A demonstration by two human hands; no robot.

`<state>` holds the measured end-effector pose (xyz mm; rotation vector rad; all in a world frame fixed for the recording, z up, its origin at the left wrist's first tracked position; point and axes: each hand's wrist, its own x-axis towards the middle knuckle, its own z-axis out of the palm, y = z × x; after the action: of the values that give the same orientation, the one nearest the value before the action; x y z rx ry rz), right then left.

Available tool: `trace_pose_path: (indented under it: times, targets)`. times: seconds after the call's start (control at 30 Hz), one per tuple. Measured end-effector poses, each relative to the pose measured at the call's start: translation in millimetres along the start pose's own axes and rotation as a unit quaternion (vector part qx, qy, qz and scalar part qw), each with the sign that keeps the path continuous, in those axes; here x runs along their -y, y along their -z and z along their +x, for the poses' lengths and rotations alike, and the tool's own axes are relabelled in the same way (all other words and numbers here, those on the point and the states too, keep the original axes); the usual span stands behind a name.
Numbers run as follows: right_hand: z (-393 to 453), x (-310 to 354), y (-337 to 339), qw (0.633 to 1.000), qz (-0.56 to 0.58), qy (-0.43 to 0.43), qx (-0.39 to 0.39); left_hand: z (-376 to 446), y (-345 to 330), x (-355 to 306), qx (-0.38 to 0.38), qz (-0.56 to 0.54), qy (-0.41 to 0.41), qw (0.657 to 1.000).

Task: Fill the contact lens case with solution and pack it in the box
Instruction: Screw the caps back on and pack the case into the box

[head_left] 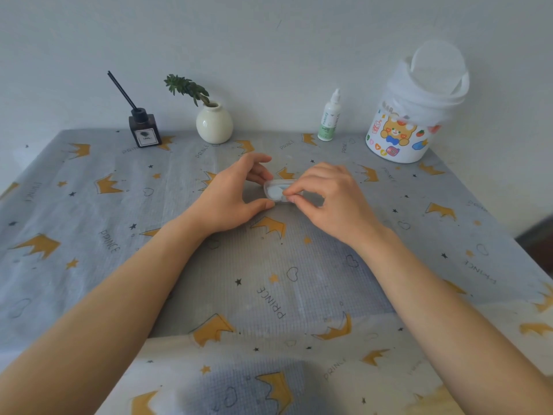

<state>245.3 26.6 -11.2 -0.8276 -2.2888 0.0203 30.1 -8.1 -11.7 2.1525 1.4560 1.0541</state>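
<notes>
One small clear box sits on the table, in front of the one solution bottle. Two hands hold it. The left hand curls round its left end with thumb and fingers. The right hand pinches its right side, fingers close together.

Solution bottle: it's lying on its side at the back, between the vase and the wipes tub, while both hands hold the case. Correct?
Not quite. The head view shows the bottle standing upright, not on its side. It is between the vase and the tub, and both hands hold the case.
</notes>
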Motion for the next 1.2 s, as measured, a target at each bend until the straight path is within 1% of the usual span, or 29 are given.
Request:
trace_pose_path:
  times: [0.4, 0.63, 0.73, 0.93, 1.07, 1.2]
  targets:
    - [0.2, 2.1, 0.8, 1.0, -0.005, -0.001, 0.009, 0.7, -1.5, 1.6, -0.003, -0.002, 0.001, 1.0]
    - [1.6, -0.5, -0.2, 1.0, -0.012, 0.02, 0.001, 1.1, -1.1, 1.8, 0.002, -0.001, 0.005, 1.0]
    - [1.0, -0.9, -0.3, 1.0, -0.004, 0.013, -0.002, 1.2, -0.9, 1.4, 0.002, 0.0, 0.005, 1.0]
    - [2.1, 0.0, -1.2, 0.999, 0.012, -0.043, 0.02, 1.0, -1.1, 1.4, -0.002, -0.005, 0.003, 1.0]
    - [3.9, 1.2, -4.6, 0.99, -0.049, -0.114, 0.066, 1.3, -0.7, 1.9, -0.001, -0.007, 0.002, 1.0]
    - [4.5, -0.7, -8.1, 0.985, -0.057, -0.137, 0.087, 1.1, 0.3, 1.9, 0.009, -0.016, 0.007, 1.0]
